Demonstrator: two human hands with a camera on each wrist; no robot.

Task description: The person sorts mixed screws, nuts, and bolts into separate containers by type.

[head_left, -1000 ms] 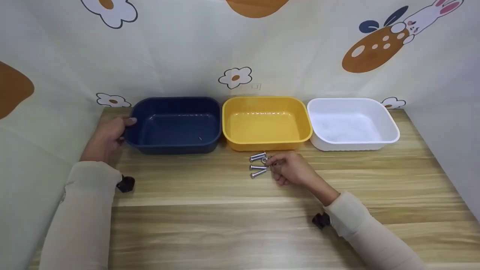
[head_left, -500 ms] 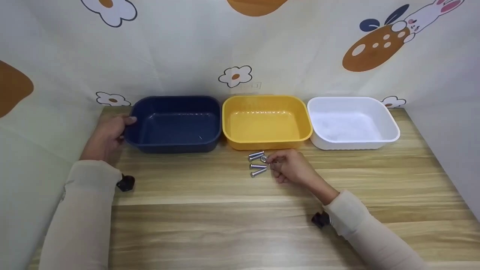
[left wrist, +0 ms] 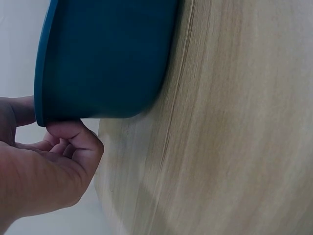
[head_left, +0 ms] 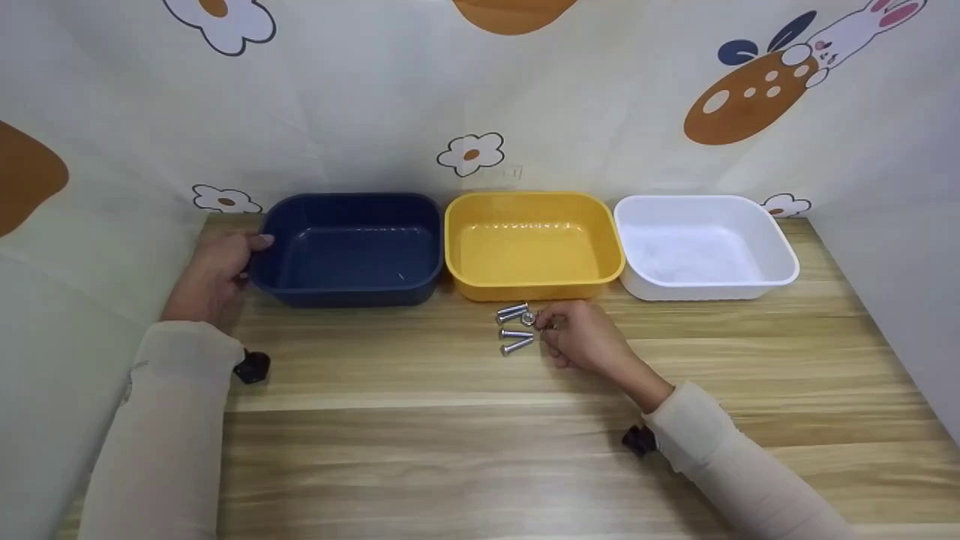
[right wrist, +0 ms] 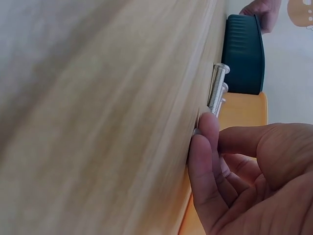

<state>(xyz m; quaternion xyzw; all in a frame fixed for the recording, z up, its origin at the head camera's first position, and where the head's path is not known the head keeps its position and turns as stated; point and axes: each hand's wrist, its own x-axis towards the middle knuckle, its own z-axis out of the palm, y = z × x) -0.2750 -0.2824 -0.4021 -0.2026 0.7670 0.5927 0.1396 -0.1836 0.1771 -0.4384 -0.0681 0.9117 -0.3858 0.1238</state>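
My left hand (head_left: 217,270) grips the left end of the dark blue bin (head_left: 345,298), thumb over the rim. In the left wrist view, curled fingers (left wrist: 78,139) press against the bin's outer wall. My right hand (head_left: 585,337) is low over the table, fingers bent, beside several silver bolts (head_left: 516,334) and a nut (head_left: 528,319). In the right wrist view, a small shiny metal piece (right wrist: 196,132) shows between its fingertips at the table surface; the fingers mostly cover it, so its kind is unclear.
A yellow bin (head_left: 532,292) stands against the blue one, with a white bin (head_left: 709,292) at its right. One tiny light sliver (head_left: 400,276) shows inside the blue bin. Behind the bins hangs a patterned curtain (head_left: 375,112). The wooden table (head_left: 450,450) extends toward me.
My right fingertips have shifted slightly right, baring more of the nut. The left hand keeps its grip on the blue bin, and the bolts lie almost as before.
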